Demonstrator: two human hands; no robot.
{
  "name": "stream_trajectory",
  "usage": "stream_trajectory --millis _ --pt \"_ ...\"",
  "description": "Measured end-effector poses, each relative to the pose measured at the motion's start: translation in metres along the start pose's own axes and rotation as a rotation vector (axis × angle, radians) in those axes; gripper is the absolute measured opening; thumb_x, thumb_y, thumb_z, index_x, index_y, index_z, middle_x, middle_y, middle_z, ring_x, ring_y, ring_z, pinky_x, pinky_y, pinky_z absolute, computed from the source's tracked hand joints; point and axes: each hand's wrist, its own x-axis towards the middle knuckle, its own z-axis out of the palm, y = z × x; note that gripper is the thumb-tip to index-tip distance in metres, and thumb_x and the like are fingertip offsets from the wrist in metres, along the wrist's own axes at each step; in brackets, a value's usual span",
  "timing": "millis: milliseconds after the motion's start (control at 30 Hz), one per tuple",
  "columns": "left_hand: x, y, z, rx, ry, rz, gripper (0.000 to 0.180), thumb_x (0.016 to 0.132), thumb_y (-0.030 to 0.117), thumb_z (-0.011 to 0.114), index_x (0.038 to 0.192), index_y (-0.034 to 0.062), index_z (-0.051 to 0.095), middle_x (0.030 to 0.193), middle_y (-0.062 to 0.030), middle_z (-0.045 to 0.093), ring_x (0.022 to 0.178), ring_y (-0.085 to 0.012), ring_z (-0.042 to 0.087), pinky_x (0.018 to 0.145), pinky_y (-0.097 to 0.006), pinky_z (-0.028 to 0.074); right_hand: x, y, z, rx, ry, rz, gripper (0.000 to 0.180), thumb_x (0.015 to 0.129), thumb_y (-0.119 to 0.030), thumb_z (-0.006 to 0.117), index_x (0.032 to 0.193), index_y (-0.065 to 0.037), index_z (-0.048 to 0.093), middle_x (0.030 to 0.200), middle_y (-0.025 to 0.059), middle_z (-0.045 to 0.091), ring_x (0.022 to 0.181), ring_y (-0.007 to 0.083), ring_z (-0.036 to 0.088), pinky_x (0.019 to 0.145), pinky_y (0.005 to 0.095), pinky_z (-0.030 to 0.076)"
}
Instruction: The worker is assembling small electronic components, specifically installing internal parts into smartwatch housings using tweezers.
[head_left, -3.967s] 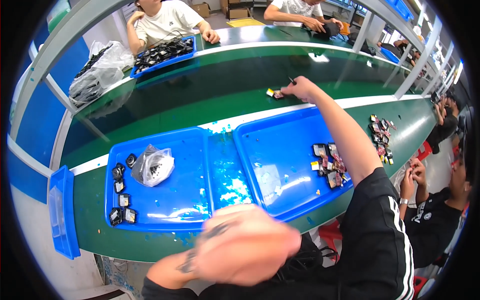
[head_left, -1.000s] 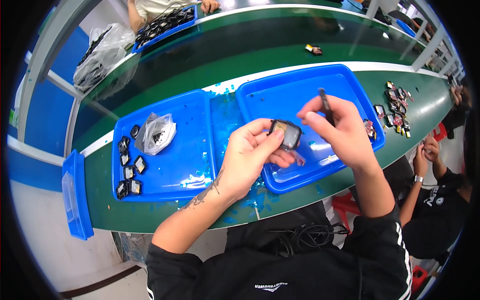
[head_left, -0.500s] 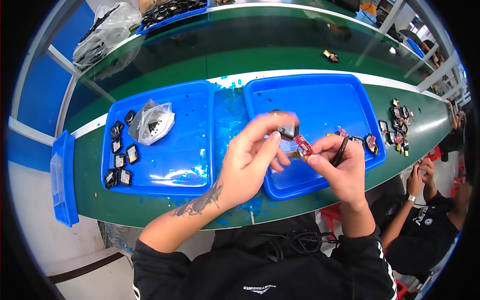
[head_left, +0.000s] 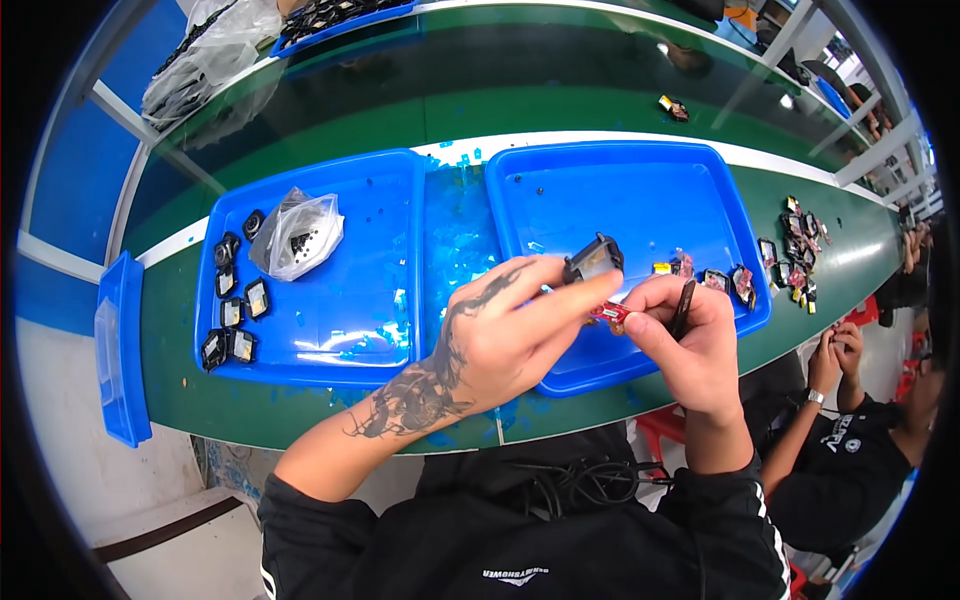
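My left hand (head_left: 510,335), its back turned up, grips a black plastic housing (head_left: 594,262) with a grey face. Just to the right, my right hand (head_left: 692,335) pinches a small red circuit board (head_left: 611,313) between thumb and forefinger. A thin dark tool (head_left: 683,304), perhaps tweezers, is tucked in the same hand. Board and housing are close together; whether a wire joins them is hidden by my left fingers. Both hands are over the near part of the right blue tray (head_left: 560,384). Small housings with red boards (head_left: 741,288) lie in that tray's right side.
The left blue tray (head_left: 320,376) holds several black housings (head_left: 231,312) and a clear bag (head_left: 318,238) of small black parts. More housings and boards (head_left: 797,250) are heaped on the green table (head_left: 440,432) at right. A co-worker (head_left: 840,450) sits at right.
My left hand has rolled over so its back faces up, and the housing has tilted upright. The red board has turned nearly level in my right hand.
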Motion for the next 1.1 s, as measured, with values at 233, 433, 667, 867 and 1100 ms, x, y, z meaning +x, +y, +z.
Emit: stream_trajectory --millis 233,433,667,867,1100 --pt "-0.004 0.007 0.0 0.017 -0.027 -0.003 0.03 0.066 0.001 0.076 0.095 0.0058 0.072 0.07 -0.0061 0.059 0.059 -0.0172 0.056 0.053 -0.028 0.044 -0.001 -0.002 -0.004 0.073 -0.086 0.022 0.009 0.086 -0.003 0.064 0.092 0.003 0.064 0.072 -0.0016 0.059 0.058 -0.0014 0.042 0.051 0.0165 0.03" --pt "-0.011 0.006 0.007 -0.507 -0.132 -0.35 0.014 0.08 0.005 0.071 0.094 -0.0008 0.069 0.076 -0.0072 0.063 0.065 -0.0129 0.062 0.054 -0.024 0.047 -0.009 -0.001 -0.008 0.0 -0.003 -0.081 0.01 0.081 0.0 0.067 0.091 0.002 0.065 0.078 0.0002 0.06 0.054 -0.0012 0.037 0.048 0.0176 0.026" --pt "-0.018 0.006 0.012 -0.693 -0.209 -0.534 0.017 0.082 0.007 0.07 0.098 0.0006 0.07 0.084 -0.0066 0.065 0.069 -0.0087 0.061 0.054 -0.021 0.047 -0.008 0.003 -0.006 -0.065 -0.009 -0.09 0.012 0.077 0.001 0.072 0.087 -0.002 0.066 0.08 -0.0007 0.06 0.051 -0.0009 0.035 0.047 0.0179 0.025" --pt "-0.019 0.006 0.016 -0.731 -0.174 -0.564 0.019 0.083 0.009 0.069 0.102 0.0021 0.07 0.085 -0.0061 0.066 0.066 -0.0058 0.06 0.054 -0.019 0.046 -0.009 0.0 -0.004 -0.362 0.006 -0.213 0.01 0.076 0.002 0.07 0.084 -0.001 0.064 0.076 0.0026 0.059 0.053 0.0047 0.041 0.046 0.0214 0.03" --pt "-0.018 0.008 0.015 -0.74 -0.185 -0.662 0.019 0.082 0.01 0.071 0.098 0.0001 0.071 0.086 -0.0044 0.068 0.06 -0.0028 0.057 0.051 -0.019 0.045 -0.007 0.002 0.005 -0.487 0.084 -0.335 0.005 0.08 0.003 0.065 0.083 0.0 0.062 0.078 0.0063 0.059 0.061 0.0098 0.052 0.05 0.0237 0.039"
